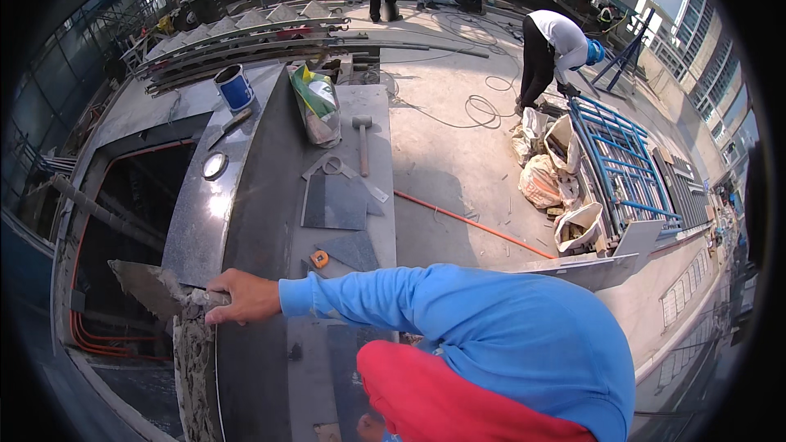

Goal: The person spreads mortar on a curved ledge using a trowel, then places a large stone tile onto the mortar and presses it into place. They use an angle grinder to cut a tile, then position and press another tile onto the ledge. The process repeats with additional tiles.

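Far left: dark pit w/ orange hoses [98,342], depth hard to read. Mortar-caked trowel [147,288], flat pointed blade, sticks out over pit edge; right hand [244,295] clenched on its handle, above rough grey mortar bed [193,360]. Left hand hidden under blue sleeve. Polished dark granite slab [246,196], glossy, curved. Mallet [361,143] on concrete rooftop.

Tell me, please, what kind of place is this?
Probably an outdoor construction site on a rooftop or terrace. A hand holds a mortar-covered trowel at a dark stone slab, with a hammer and rubble sacks nearby.
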A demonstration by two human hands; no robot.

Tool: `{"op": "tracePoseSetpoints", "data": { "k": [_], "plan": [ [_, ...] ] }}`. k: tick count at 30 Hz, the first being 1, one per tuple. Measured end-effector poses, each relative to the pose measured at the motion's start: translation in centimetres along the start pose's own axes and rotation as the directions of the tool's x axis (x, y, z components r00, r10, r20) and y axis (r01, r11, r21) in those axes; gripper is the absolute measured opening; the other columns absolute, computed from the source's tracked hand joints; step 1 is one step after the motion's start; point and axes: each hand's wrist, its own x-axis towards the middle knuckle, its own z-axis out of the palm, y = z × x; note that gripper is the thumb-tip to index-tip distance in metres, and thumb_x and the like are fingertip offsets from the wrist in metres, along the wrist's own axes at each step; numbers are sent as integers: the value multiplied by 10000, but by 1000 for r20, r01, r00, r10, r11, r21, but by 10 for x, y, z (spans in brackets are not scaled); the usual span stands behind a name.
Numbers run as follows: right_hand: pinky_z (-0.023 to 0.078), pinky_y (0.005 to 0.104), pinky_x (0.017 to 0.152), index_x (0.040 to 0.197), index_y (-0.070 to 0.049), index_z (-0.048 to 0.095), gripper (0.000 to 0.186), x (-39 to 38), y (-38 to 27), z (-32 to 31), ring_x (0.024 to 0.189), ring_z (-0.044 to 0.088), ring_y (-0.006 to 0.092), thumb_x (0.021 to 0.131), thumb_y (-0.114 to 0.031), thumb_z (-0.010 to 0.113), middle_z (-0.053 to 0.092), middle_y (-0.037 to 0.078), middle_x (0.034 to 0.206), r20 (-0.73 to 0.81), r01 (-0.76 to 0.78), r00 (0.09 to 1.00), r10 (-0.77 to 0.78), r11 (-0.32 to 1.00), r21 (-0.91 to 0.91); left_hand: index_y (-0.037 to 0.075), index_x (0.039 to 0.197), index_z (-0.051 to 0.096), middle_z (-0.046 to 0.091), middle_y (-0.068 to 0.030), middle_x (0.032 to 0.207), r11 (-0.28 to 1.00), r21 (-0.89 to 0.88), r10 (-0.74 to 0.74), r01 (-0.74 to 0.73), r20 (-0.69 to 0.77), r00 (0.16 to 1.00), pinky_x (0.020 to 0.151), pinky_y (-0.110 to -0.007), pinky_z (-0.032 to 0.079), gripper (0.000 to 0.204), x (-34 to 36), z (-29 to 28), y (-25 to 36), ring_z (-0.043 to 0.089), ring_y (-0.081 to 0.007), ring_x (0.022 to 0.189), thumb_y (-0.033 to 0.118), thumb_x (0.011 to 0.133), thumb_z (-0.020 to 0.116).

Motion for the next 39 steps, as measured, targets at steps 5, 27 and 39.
{"op": "tracePoseSetpoints", "data": {
  "k": [5,27,39],
  "plan": [
    [463,257,533,898,-48,618,317,-128,-35,-115,573,584,76,984,-337,717,607,13,690,-518,260,814,-264,962,-82,-46,862,673,649,-142,881,980,-133,173,-145,229,958,723,-390,473,234,15,-12,61,588,-252,776,162,967,650],
    [454,313,572,872,-28,663,408,-163,245,-168,624,596,114,834,-398,830,614,28,687,280,-620,650,706,706,-341,-6,1007,727,681,-103,947,994,-15,-101,105,170,980,736,-335,523,210,49,53,190,653,-185,809,196,972,677],
    [554,458,845,1155,0,703,565,-40,351,1,979,721,374,830,-452,799,747,186,1007,545,72,534,646,608,-791,-17,988,722,656,-104,952,852,-350,-465,390,-162,870,719,-319,522,147,-5,39,118,648,-166,756,120,961,674]
  ]
}}
